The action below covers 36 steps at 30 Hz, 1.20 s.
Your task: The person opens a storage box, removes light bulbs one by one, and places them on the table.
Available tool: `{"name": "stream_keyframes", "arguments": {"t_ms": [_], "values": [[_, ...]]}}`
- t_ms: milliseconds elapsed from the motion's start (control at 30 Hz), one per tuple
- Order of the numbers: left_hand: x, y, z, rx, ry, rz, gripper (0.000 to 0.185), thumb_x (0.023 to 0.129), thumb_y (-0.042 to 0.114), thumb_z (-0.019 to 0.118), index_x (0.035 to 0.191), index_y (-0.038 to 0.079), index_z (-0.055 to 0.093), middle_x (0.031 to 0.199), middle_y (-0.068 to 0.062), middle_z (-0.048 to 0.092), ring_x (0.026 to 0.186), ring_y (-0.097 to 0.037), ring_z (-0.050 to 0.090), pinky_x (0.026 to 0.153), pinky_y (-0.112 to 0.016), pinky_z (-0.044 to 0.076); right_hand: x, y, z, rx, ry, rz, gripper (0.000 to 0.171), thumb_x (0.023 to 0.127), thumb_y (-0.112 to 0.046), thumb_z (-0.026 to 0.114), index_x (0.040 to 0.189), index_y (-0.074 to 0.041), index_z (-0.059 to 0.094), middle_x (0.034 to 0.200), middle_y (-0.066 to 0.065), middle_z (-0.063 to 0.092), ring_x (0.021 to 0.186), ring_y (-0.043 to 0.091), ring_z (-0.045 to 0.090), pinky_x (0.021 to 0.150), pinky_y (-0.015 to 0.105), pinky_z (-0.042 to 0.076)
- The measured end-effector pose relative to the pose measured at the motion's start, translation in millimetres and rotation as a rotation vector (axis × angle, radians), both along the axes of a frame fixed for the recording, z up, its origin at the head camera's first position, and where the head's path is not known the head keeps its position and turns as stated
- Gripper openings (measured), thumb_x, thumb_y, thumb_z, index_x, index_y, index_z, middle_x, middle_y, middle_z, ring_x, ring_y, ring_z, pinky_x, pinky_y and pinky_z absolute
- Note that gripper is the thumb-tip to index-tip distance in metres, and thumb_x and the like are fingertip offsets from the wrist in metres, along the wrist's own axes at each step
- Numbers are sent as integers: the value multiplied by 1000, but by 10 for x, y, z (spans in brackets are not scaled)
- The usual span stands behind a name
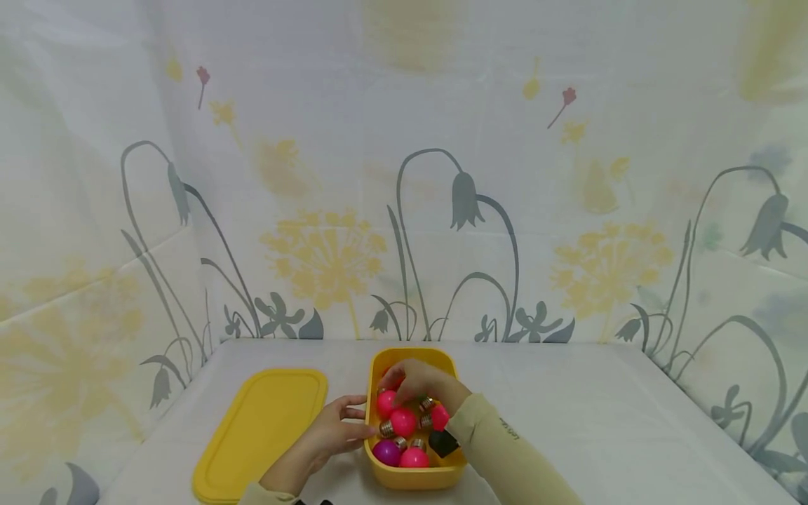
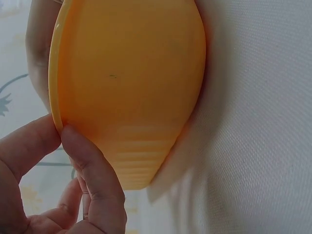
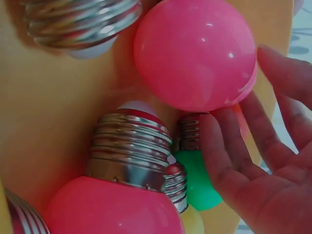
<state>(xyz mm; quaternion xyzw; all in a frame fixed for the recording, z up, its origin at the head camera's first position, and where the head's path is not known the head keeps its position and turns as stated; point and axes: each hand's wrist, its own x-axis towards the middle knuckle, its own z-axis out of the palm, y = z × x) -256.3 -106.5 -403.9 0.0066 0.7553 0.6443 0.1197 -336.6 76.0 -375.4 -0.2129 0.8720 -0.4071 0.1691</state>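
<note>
Pink bulbs [image 3: 195, 53] with silver screw bases, plus one green bulb [image 3: 197, 178], fill the right wrist view; right hand [image 1: 416, 382] reaches in among them, fingers [image 3: 229, 161] loosely spread and touching the green bulb and a pink one, gripping nothing. Yellow tub [image 1: 413, 477]: on the white table [image 1: 600, 421], centre front, holding pink bulbs and one purple bulb [image 1: 386, 452]. Left hand [image 1: 331, 435]: thumb and fingertips [image 2: 87, 165] pinching the tub's left rim. Yellow lid [image 1: 259, 431]: flat on the table, just left of the tub.
</note>
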Motion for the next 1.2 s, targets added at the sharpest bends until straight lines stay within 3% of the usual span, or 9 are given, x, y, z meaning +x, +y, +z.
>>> {"name": "stream_keyframes", "arguments": {"t_ms": [400,700,1200], "values": [[13,7,12,11,5,-2,62,77,3,75,129,-7,43,105,-18,53,80,-19,58,73,-35,54,-8,-64,-49,110,30,-15,27,70,3,75,95,-7,68,83,5,58,76,21,53,67,34,52],[4,12,9,3,0,0,61,77,3,74,129,-7,44,105,-17,54,80,-19,58,74,-35,54,-15,-51,-54,133,31,-5,24,73,-4,76,96,-10,69,84,1,59,78,20,53,69,33,52],[23,22,18,4,0,9,60,78,3,74,129,-7,43,105,-18,54,79,-19,57,72,-34,54,16,33,150,4,-132,16,24,76,-2,73,96,-10,65,89,8,60,82,24,56,76,40,51]]}}
